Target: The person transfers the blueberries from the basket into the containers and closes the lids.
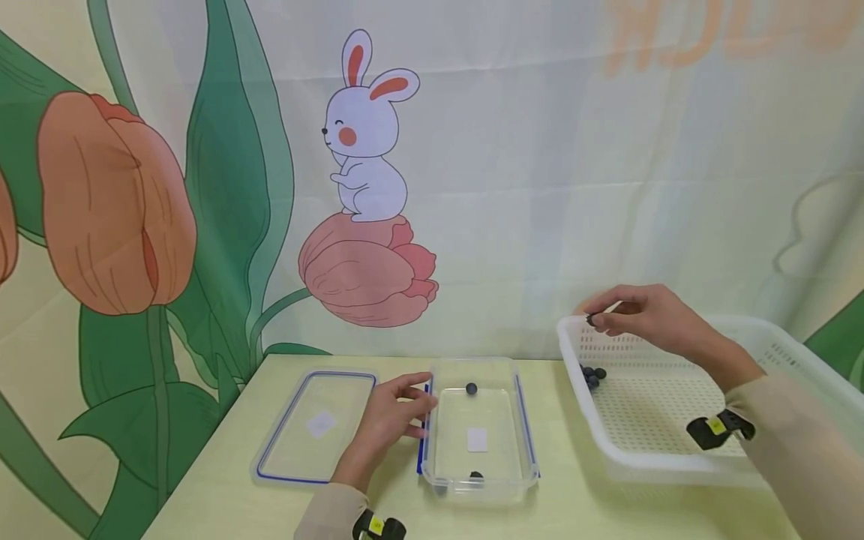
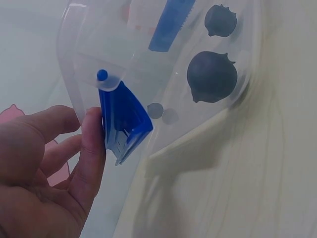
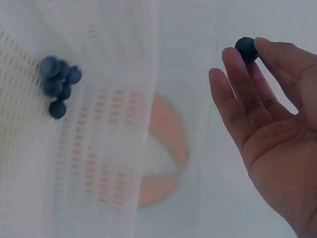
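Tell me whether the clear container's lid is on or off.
Off: the blue-edged lid lies on the table beside the container, whose top is uncovered.

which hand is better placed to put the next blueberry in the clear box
Probably the right hand: it pinches a blueberry, while the left hand touches the side of the clear box.

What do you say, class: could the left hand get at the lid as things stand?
Probably yes: the left hand is right beside the lid, with nothing visible blocking the way, though it touches the box and would likely need to let go.
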Demonstrator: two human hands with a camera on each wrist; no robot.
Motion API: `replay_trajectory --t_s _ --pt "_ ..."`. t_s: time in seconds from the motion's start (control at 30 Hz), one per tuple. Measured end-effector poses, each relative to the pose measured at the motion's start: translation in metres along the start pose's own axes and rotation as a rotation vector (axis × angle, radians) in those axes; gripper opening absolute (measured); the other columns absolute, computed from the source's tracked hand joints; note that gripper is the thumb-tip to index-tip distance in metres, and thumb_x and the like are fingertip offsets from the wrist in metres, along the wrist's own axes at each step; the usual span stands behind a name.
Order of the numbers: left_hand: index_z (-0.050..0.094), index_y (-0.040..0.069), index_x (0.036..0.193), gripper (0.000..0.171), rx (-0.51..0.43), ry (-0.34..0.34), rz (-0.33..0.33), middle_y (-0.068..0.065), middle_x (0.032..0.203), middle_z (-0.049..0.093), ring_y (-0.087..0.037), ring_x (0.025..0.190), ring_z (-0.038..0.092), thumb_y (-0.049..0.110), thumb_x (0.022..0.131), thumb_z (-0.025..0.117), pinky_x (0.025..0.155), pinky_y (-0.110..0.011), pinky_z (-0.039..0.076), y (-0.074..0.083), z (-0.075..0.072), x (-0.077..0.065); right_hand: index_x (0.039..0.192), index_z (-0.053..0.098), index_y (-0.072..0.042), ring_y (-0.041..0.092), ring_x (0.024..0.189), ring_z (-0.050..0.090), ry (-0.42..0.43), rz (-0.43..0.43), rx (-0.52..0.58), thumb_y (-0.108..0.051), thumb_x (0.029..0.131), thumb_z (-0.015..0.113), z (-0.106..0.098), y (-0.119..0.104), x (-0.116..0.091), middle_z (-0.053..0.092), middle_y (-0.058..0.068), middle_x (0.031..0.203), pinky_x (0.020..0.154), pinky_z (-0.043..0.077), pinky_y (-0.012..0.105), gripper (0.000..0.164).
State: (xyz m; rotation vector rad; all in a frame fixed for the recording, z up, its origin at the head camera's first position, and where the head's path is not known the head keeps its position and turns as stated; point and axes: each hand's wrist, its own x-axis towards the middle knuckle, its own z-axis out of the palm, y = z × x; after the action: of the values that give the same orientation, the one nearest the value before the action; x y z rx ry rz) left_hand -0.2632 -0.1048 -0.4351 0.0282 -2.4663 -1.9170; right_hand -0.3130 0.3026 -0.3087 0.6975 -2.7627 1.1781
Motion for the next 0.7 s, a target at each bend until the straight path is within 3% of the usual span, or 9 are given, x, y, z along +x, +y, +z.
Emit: replay_trajectory --t_s 0.13,0.33,0.57,0.7 --pt "0.068 0.012 0.143 0.047 -0.002 0.003 -0.004 -0.011 0.108 0.066 -0.021 0.084 0.071 0.013 0.097 0.078 0.064 -0.032 0.064 0.001 0.0 0.0 0.126 0.075 -0.013 0.018 0.095 0.074 0.017 -0.042 0.007 -0.025 0.103 0.073 0.006 -0.019 -0.007 0.079 0.001 0.111 0.086 0.06 0.033 0.026" --pt "0.068 0.012 0.143 0.048 -0.007 0.002 -0.005 -0.012 0.108 0.066 -0.022 0.084 0.071 0.013 0.097 0.078 0.065 -0.032 0.065 0.0 0.0 0.0 0.119 0.077 -0.012 0.017 0.092 0.074 0.008 -0.188 0.053 -0.012 0.102 0.073 0.025 -0.041 -0.014 0.071 0.005 0.116 0.082 0.062 0.032 0.018" --pt "0.068 0.012 0.143 0.047 -0.005 0.004 -0.002 -0.012 0.109 0.066 -0.021 0.083 0.07 0.013 0.097 0.079 0.064 -0.032 0.065 -0.001 0.001 0.001 0.116 0.078 -0.019 0.02 0.092 0.074 -0.065 -0.205 0.078 -0.016 0.103 0.073 0.055 -0.061 -0.022 0.072 -0.001 0.109 0.076 0.062 0.036 0.015" --pt "0.068 0.013 0.143 0.047 -0.004 0.002 -0.001 -0.012 0.109 0.066 -0.021 0.083 0.07 0.013 0.097 0.079 0.064 -0.032 0.065 0.0 0.001 0.001 0.114 0.078 -0.021 0.017 0.089 0.072 -0.126 -0.267 0.128 -0.014 0.102 0.074 0.076 -0.069 -0.025 0.072 -0.002 0.108 0.074 0.062 0.034 0.015"
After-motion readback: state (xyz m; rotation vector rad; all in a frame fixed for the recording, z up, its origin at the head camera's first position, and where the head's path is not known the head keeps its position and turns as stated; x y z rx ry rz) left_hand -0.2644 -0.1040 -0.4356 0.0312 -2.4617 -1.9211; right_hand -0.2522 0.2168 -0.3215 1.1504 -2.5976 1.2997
